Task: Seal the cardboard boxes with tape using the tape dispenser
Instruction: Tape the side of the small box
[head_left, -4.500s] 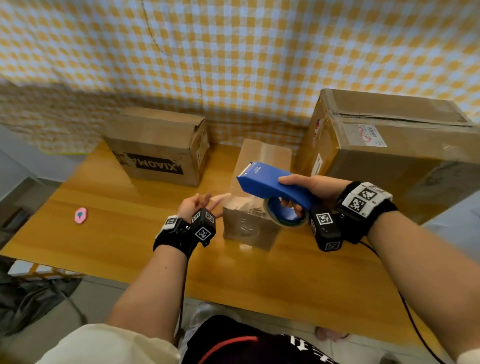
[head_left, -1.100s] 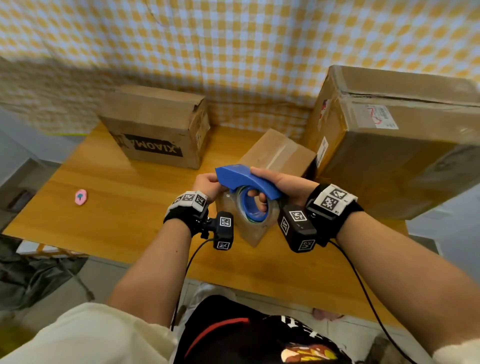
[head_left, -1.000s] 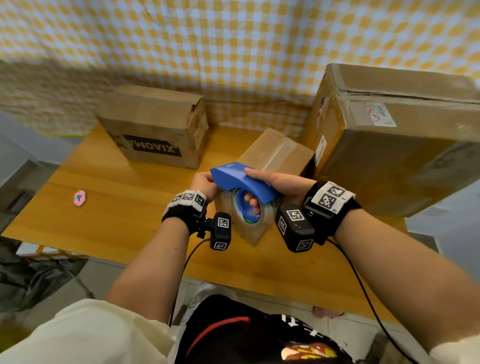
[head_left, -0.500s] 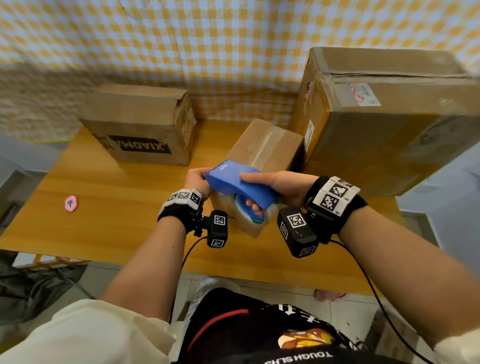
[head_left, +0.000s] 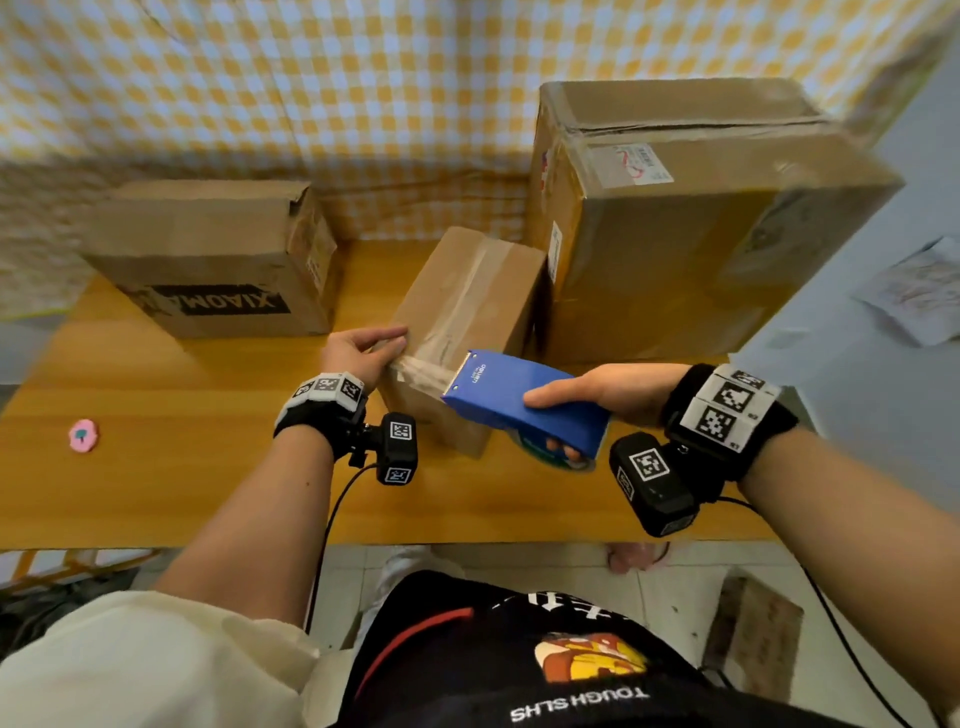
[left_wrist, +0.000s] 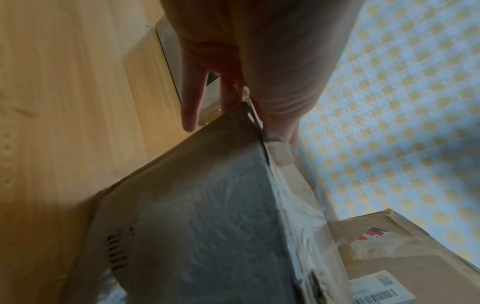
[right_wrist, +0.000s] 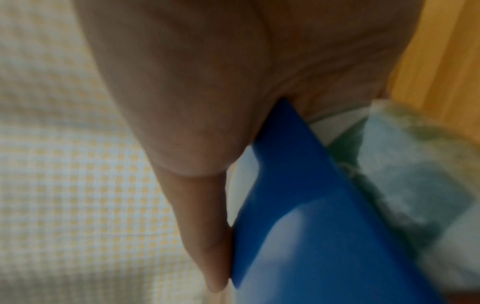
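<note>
A small brown cardboard box (head_left: 467, 306) lies in the middle of the wooden table (head_left: 156, 493), with clear tape running along its top. My left hand (head_left: 387, 340) grips its near left top corner, thumb (left_wrist: 281, 153) over the edge and fingers (left_wrist: 189, 107) down the side. My right hand (head_left: 545, 423) grips the blue tape dispenser (head_left: 519, 402) just right of the box's near end; its thumb (right_wrist: 205, 216) lies along the blue body (right_wrist: 298, 205). A strip of clear tape (head_left: 423, 373) stretches from the dispenser's mouth to the corner under my left hand. The tape roll (right_wrist: 415, 164) is blurred.
A large taped box (head_left: 701, 218) stands right of the small one, almost touching it. A box printed XIAOMI (head_left: 208, 270) sits at the back left. A small pink object (head_left: 83, 435) lies at the table's left. A checked cloth (head_left: 363, 104) hangs behind.
My right hand has drawn the dispenser off the box's near face to the right, pulling out tape. My left hand has shifted up to the near left top corner.
</note>
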